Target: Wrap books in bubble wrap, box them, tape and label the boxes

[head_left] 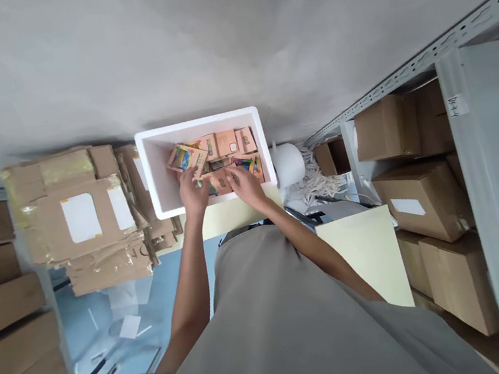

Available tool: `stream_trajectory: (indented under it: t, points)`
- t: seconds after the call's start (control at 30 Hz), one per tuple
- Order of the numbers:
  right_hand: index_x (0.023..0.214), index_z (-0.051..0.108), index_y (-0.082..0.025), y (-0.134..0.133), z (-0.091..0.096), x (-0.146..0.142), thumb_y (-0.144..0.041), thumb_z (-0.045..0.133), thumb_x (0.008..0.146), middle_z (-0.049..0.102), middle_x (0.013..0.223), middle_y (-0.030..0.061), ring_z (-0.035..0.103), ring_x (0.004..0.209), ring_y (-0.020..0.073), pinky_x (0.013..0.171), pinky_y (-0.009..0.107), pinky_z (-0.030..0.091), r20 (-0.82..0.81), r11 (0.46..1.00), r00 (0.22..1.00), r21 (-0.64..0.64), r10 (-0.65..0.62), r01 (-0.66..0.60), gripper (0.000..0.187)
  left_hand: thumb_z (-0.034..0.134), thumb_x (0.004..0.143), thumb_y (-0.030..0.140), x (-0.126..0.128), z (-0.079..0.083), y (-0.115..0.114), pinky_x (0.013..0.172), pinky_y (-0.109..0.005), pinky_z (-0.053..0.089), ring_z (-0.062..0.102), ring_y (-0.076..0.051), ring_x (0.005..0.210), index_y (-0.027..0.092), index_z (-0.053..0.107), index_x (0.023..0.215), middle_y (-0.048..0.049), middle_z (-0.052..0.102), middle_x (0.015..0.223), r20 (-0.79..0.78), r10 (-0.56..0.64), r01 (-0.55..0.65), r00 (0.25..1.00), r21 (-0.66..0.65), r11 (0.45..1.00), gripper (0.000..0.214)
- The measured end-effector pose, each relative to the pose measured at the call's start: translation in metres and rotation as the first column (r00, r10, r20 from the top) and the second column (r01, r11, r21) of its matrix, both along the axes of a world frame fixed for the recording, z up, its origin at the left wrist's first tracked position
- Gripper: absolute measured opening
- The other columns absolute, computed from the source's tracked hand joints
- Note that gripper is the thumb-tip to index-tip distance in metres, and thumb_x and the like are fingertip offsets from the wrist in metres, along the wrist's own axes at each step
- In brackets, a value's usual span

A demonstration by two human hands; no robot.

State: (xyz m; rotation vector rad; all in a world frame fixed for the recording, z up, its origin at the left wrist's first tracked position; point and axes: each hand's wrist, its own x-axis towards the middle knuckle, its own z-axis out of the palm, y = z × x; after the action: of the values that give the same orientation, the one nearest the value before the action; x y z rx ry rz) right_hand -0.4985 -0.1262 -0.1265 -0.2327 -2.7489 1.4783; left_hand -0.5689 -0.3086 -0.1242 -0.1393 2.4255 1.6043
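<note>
A white foam box (146, 175) with several small, flat orange-brown printed boxes inside sits in front of me. My left hand (194, 194) reaches over its near left side, fingers curled at the left end of a small printed box (219, 183). At that box's right end, my right hand (246, 187) has its thumb and fingers closed on it. Just beyond my left fingertips, another printed box with a colourful picture (187, 158) lies tilted on the others. My fingers hide part of the contents.
Flattened cardboard cartons (82, 220) are stacked at the left. A white roll (288, 164) and shredded paper (317, 179) lie right of the foam box. Shelves with cardboard boxes (422, 197) line the right side, and more boxes (8, 307) the left. A pale yellow surface (366, 250) extends beside my right arm.
</note>
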Motion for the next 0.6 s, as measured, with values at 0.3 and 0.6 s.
stream_trajectory:
  t: [0.3, 0.6]
  points:
    - [0.131, 0.076, -0.022, -0.034, -0.021, -0.003, -0.039, 0.055, 0.108, 0.078, 0.122, 0.0145, 0.071, 0.118, 0.0318, 0.107, 0.042, 0.054, 0.118, 0.924, 0.965, 0.335, -0.235, 0.184, 0.035, 0.072, 0.092, 0.027, -0.059, -0.024, -0.026, 0.134, -0.054, 0.024, 0.045, -0.041, 0.157, 0.019, 0.069, 0.140, -0.0203, 0.056, 0.161, 0.015, -0.266, 0.265, 0.964, -0.123, 0.956, 0.048]
    - [0.130, 0.074, -0.021, -0.037, -0.013, -0.007, -0.042, 0.062, 0.105, 0.078, 0.125, 0.0140, 0.073, 0.121, 0.0303, 0.110, 0.041, 0.053, 0.137, 0.911, 0.953, 0.356, -0.270, 0.207, 0.034, 0.064, 0.102, 0.046, -0.064, 0.017, -0.034, 0.109, -0.044, 0.049, 0.069, -0.038, 0.123, 0.021, 0.075, 0.100, -0.0146, 0.079, 0.111, -0.087, -0.227, 0.209, 0.970, -0.178, 0.962, 0.027]
